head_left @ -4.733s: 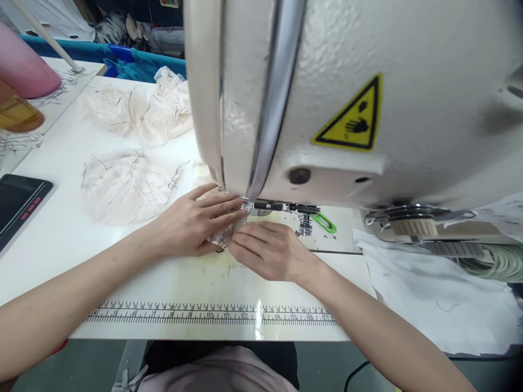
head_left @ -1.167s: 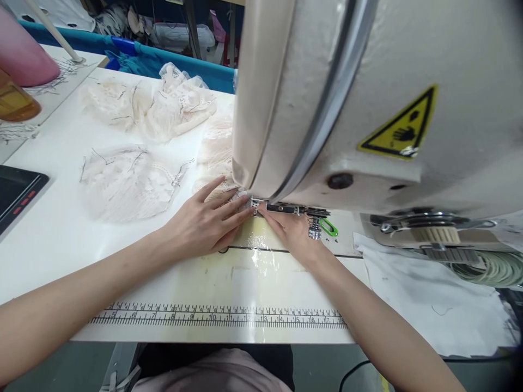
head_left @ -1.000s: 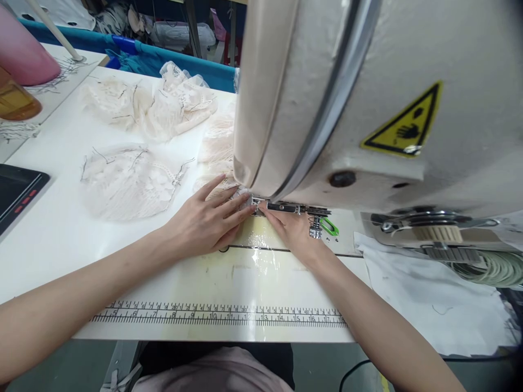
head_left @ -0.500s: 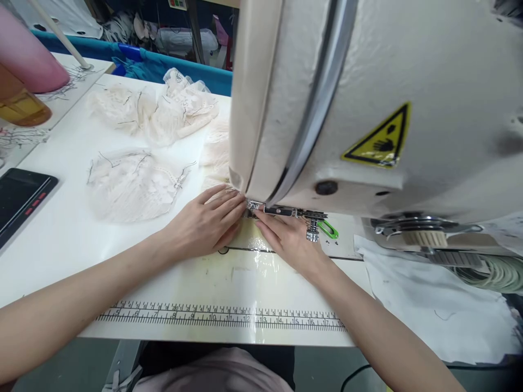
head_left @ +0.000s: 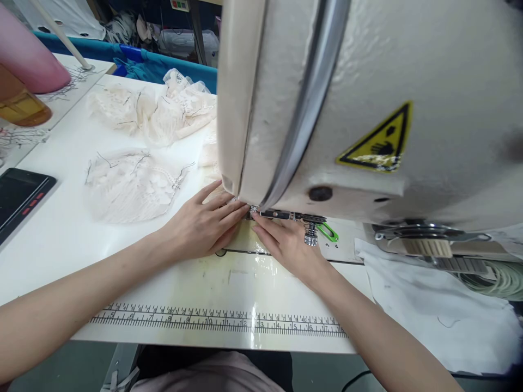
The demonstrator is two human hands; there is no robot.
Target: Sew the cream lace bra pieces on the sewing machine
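My left hand point(head_left: 206, 222) lies flat at the sewing machine's needle area, fingers stretched towards the presser foot point(head_left: 254, 209). Beneath and beyond its fingers is pale lace fabric point(head_left: 209, 152), partly hidden by the hand and the machine head point(head_left: 310, 109). From the other side, my right hand point(head_left: 292, 245) reaches in under the machine. Its index finger and thumb are extended, their tips close to the foot; the other fingers are largely hidden. Whether those tips touch fabric I cannot tell. A metal attachment with a spring screw point(head_left: 310, 234) sits over the right hand.
Left of my hands lies a lace piece with dark thread ends point(head_left: 133, 188), with more lace point(head_left: 163, 111) behind it. A black phone point(head_left: 22, 196) rests at the left edge. White cloth point(head_left: 433, 310) lies right; a printed ruler point(head_left: 220, 321) runs along the front edge.
The view has shifted slightly, so the machine head appears further left. Both hands stay beside the presser foot, with only slight movement of the fingers.
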